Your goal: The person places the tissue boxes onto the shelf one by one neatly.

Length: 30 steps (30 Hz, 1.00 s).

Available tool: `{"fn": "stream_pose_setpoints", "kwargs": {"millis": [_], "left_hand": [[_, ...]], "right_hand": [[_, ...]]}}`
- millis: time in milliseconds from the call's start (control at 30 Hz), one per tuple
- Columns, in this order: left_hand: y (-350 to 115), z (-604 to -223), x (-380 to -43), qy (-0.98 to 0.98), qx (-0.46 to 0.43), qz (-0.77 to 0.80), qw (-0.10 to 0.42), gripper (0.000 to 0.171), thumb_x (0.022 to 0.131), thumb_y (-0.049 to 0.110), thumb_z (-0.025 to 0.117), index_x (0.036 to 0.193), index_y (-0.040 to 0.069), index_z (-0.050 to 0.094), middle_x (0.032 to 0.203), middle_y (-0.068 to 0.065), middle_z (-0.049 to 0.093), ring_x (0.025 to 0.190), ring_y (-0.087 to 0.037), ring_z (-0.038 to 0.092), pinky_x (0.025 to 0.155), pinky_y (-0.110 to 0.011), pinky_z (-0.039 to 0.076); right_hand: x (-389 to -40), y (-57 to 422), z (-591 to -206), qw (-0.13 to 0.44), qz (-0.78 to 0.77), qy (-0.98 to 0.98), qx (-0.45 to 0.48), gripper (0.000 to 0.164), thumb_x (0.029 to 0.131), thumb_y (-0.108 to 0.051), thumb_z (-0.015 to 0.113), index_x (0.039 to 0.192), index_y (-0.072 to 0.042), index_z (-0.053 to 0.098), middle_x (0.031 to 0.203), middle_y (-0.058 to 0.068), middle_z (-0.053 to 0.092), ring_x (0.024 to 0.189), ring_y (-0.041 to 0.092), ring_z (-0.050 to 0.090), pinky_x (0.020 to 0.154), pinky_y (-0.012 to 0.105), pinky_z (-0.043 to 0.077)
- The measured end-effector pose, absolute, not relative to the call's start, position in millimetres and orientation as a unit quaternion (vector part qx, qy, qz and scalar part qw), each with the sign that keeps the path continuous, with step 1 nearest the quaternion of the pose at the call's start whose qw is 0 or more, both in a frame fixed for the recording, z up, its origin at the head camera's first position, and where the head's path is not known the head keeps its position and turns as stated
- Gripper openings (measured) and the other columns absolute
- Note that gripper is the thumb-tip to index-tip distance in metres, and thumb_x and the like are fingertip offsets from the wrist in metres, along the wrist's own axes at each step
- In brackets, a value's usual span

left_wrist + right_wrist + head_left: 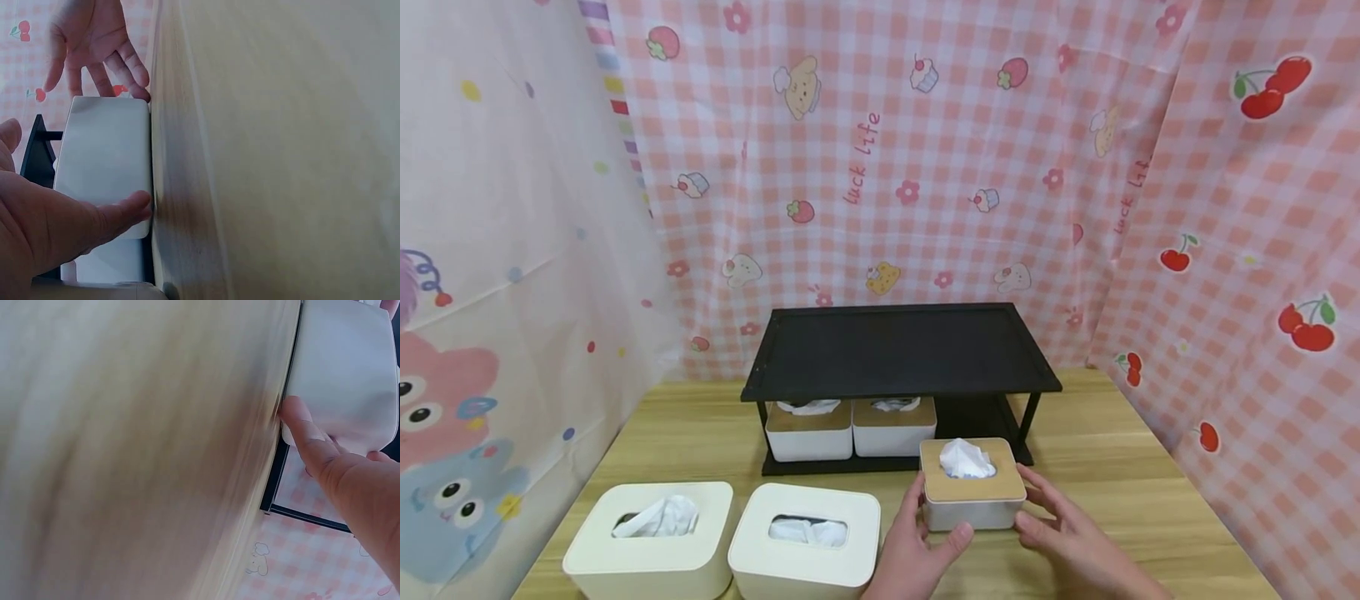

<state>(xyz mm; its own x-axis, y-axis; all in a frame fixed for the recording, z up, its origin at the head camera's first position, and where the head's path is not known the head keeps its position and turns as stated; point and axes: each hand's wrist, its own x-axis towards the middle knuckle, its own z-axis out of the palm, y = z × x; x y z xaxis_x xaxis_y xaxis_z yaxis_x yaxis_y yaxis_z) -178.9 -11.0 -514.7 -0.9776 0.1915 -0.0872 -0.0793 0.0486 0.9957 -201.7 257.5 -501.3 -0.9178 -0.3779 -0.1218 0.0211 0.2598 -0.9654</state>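
In the head view a small tissue box (pixel 973 515) with a wooden lid and a white tissue stands in front of the black rack's right part. My left hand (pixel 920 546) is at its left side, fingers along the side and thumb straight across the lower front. At the right side is my right hand (pixel 1067 533), its fingers extended and its thumb by the front corner. The left wrist view shows the box's pale front (pixel 109 156) between both hands. From the right wrist, the thumb (pixel 303 425) lies near the box's lower edge; the other fingers are mostly hidden.
The black two-tier rack (pixel 895 350) stands at the back. On its lower shelf are two similar wood-lidded boxes, one left (pixel 811 444) and one in the middle (pixel 895 440). Two larger cream tissue boxes, one (pixel 647 554) beside another (pixel 805 558), stand front left. Patterned cloth (pixel 880 233) surrounds the wooden table.
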Motion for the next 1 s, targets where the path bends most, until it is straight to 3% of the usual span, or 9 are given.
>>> {"fn": "stream_pose_setpoints", "kwargs": {"millis": [367, 633, 833, 1000], "left_hand": [[-11.1, -512.7, -179.1, 0.730, 0.028, 0.674, 0.108, 0.116, 0.092, 0.052, 0.083, 0.171, 0.004, 0.014, 0.174, -0.030, 0.022, 0.151, -0.056, 0.040, 0.114, -0.071, 0.044], [-9.6, -514.1, -178.9, 0.734, 0.021, 0.668, 0.118, 0.118, 0.090, 0.053, 0.085, 0.172, 0.006, 0.015, 0.174, -0.030, 0.024, 0.152, -0.055, 0.040, 0.113, -0.068, 0.046], [-8.6, -514.3, -179.4, 0.731, 0.017, 0.672, 0.121, 0.118, 0.089, 0.053, 0.085, 0.172, 0.007, 0.015, 0.174, -0.030, 0.023, 0.152, -0.055, 0.040, 0.114, -0.069, 0.045], [-8.9, -513.1, -180.0, 0.722, 0.021, 0.681, 0.119, 0.117, 0.090, 0.051, 0.085, 0.172, 0.007, 0.014, 0.175, -0.030, 0.020, 0.153, -0.057, 0.037, 0.115, -0.070, 0.043]], "right_hand": [[-202.0, 255.2, -500.5, 0.159, -0.589, 0.784, -0.112, 0.079, 0.109, -0.024, 0.062, 0.171, -0.008, 0.016, 0.164, 0.044, 0.027, 0.139, 0.053, 0.056, 0.098, 0.042, 0.063], [-200.1, 255.9, -503.4, 0.145, -0.584, 0.787, -0.137, 0.081, 0.108, -0.019, 0.063, 0.170, -0.001, 0.013, 0.162, 0.048, 0.026, 0.136, 0.056, 0.057, 0.095, 0.035, 0.063], [-200.4, 254.7, -500.0, 0.153, -0.575, 0.798, -0.098, 0.081, 0.107, -0.027, 0.065, 0.171, -0.007, 0.018, 0.165, 0.044, 0.027, 0.138, 0.053, 0.057, 0.097, 0.041, 0.063], [-198.7, 254.4, -499.2, 0.140, -0.584, 0.791, -0.112, 0.081, 0.107, -0.022, 0.065, 0.171, -0.007, 0.018, 0.164, 0.044, 0.029, 0.137, 0.053, 0.058, 0.096, 0.037, 0.063]]}}
